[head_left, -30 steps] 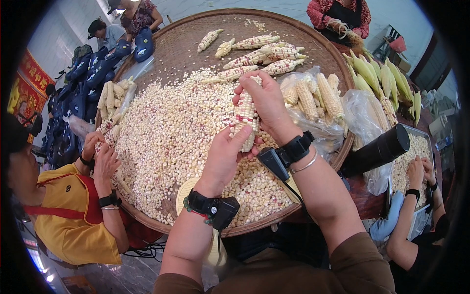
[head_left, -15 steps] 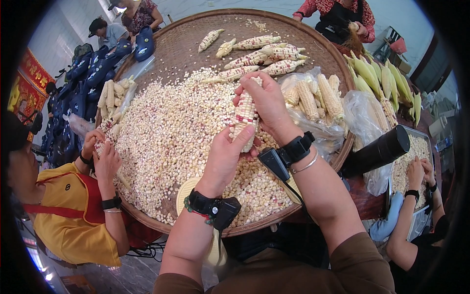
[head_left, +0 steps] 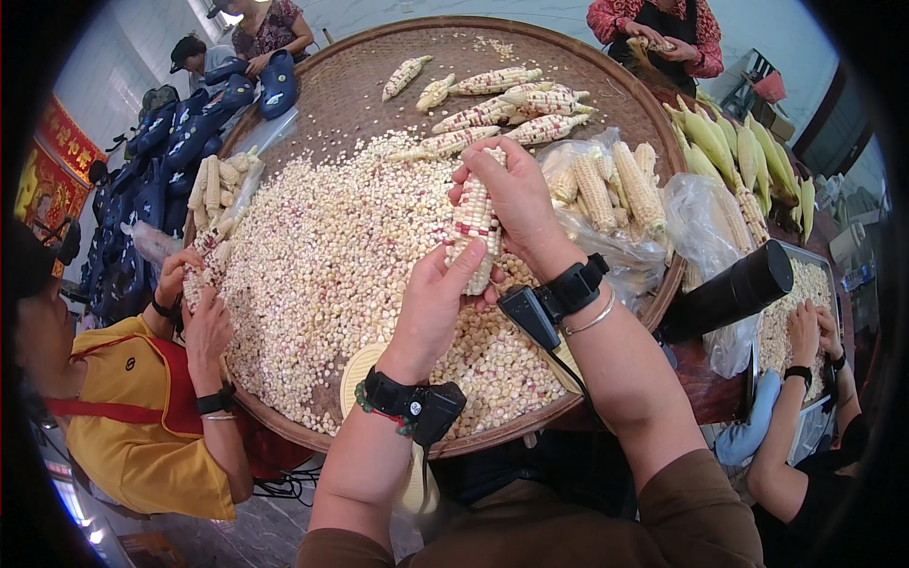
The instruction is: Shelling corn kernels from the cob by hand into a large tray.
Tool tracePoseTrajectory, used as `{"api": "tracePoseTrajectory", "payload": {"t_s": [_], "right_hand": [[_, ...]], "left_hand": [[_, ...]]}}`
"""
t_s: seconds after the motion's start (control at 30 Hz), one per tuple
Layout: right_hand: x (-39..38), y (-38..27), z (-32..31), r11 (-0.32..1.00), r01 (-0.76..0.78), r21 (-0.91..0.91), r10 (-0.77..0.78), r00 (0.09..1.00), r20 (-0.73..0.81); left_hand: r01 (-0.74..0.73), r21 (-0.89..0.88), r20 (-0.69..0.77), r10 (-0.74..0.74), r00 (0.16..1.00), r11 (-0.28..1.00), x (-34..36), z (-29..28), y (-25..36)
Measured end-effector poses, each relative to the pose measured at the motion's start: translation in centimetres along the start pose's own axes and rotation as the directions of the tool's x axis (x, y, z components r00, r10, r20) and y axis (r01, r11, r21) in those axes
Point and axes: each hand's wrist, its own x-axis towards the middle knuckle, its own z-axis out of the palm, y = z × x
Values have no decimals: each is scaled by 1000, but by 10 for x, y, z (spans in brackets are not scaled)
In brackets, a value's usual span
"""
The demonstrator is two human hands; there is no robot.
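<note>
A pale corn cob with dark red kernels is held upright, slightly tilted, between my two hands above the heap. Around its lower part my left hand is closed, the thumb pressing on the kernels. My right hand grips the upper part from the right, its fingers wrapped over the top. Below both hands spreads a thick layer of loose corn kernels, cream with some red, on a wide round woven tray. Just beyond my hands lie several husked cobs with red-speckled kernels.
Stripped cobs fill a plastic bag at the tray's right. Green-husked corn is piled beyond it. A black cylinder juts near my right forearm. Co-workers' hands handle corn at the left; another's hands are over a kernel-filled metal tray.
My left thumb has shifted slightly up on the cob; otherwise my hands keep their place. At the far right, the person in the patterned red top has brought both hands together around corn.
</note>
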Motion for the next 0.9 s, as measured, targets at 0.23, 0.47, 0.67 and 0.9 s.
{"api": "tracePoseTrajectory", "payload": {"t_s": [0.23,0.47,0.67,0.9], "right_hand": [[0,-1,1,1000,-1,17,1,1000,4],[-1,-1,1,999,-3,32,3,1000,3],[-1,-1,0,1000,11,-7,-11,1000,10],[-4,0,1,999,-6,38,6,1000,-1]], "left_hand": [[13,21,-28,-13,1000,1000,0,0,1],[8,26,-28,-8,1000,1000,0,0,1],[3,6,-8,-3,1000,1000,-1,-1,0],[16,7,-25,-16,1000,1000,-3,1,0]]}}
